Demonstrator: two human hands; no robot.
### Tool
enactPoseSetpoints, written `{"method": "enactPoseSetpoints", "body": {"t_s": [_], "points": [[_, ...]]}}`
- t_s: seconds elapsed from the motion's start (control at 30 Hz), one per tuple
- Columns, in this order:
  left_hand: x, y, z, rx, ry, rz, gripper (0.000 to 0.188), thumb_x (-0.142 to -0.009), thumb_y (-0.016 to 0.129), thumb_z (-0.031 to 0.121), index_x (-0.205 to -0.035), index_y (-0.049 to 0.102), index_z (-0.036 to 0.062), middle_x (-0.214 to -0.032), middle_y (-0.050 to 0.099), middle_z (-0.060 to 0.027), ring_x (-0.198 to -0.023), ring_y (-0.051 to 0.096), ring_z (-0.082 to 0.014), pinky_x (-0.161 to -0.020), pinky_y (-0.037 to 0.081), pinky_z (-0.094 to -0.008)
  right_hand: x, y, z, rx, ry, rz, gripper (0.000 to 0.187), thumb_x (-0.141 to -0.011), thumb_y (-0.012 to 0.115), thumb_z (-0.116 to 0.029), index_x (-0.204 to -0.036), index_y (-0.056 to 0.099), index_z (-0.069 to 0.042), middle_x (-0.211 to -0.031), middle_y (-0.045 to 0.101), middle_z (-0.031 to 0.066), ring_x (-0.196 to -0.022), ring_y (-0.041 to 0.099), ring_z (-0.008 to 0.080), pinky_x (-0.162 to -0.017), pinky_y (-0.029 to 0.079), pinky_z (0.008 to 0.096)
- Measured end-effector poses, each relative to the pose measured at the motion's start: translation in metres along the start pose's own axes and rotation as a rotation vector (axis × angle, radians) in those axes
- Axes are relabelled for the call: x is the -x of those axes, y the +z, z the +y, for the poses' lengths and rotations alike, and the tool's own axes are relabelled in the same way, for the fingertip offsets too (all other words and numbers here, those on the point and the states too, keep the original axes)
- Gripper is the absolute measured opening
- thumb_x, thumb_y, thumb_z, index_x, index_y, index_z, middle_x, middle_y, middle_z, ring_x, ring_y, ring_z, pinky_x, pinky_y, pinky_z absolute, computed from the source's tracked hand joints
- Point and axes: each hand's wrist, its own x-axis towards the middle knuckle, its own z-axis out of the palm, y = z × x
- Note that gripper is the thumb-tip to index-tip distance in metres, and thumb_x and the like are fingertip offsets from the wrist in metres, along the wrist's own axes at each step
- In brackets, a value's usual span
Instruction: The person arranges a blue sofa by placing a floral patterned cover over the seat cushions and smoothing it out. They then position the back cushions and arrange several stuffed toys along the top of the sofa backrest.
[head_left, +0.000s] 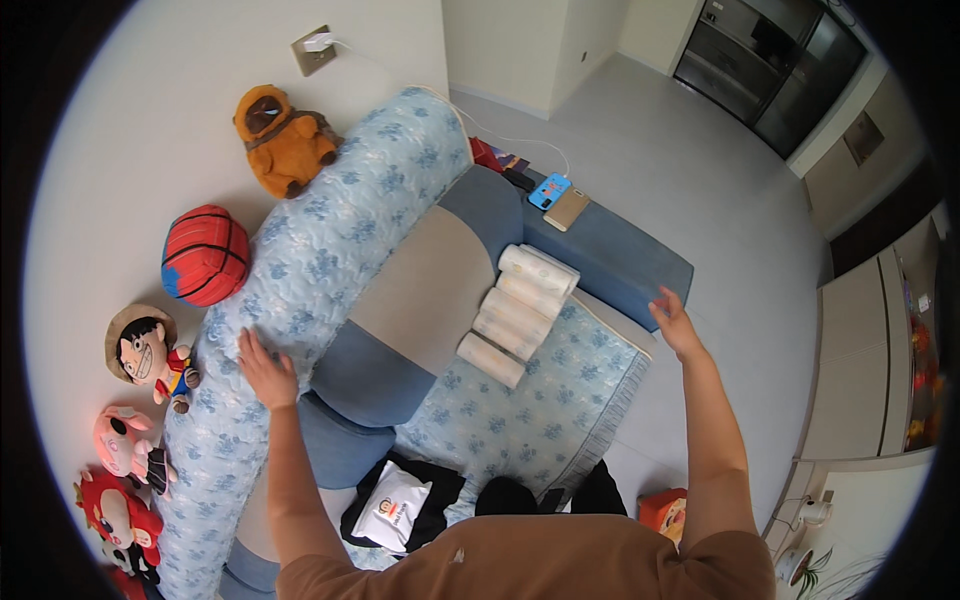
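My left hand (267, 369) lies with its fingers spread on the blue floral quilted cover (335, 215) draped over the sofa back. It holds nothing. A plush doll with a straw hat (147, 350) and a red ball-shaped cushion (206, 256) with black lines sit on the cover near it. My right hand (676, 322) is raised beside the sofa's blue armrest (620, 245), fingers apart and nothing in them. Between my arms, several white rolls (518, 312) with a faint print rest side by side on the floral seat cover (540, 405).
A brown plush toy (280, 142) sits farther along the sofa back; pink (125, 440) and red (118, 515) plush toys are nearer. Two phones (558, 200), one on a white cable, lie on the armrest. A white package (393, 507) lies on black cloth by my legs.
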Motion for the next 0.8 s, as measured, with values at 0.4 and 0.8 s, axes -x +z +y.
{"method": "enactPoseSetpoints", "body": {"t_s": [0.4,0.8], "points": [[0.249,-0.039,0.234,0.245,-0.136,-0.570,0.080,-0.066,0.064,0.009,-0.139,0.030,0.0070,-0.147,0.021,-0.0180,-0.136,0.020,-0.0336,-0.110,0.016,-0.0513,-0.022,-0.064,0.090,-0.043,0.021,-0.268,0.053,-0.087,0.059,-0.027,-0.132,0.040,-0.008,-0.118,0.055,0.0139,-0.113,0.050,0.0239,-0.094,0.040,0.0347],[0.289,-0.186,0.289,0.060,-0.456,-0.335,0.076,-0.070,0.061,0.010,-0.139,0.028,0.0075,-0.146,0.021,-0.0194,-0.135,0.022,-0.0370,-0.108,0.019,-0.0538,-0.079,-0.082,0.075,-0.142,-0.075,-0.486,0.040,-0.090,0.057,-0.024,-0.125,0.050,-0.007,-0.113,0.058,0.0101,-0.105,0.054,0.0189,-0.090,0.042,0.0303]]}}
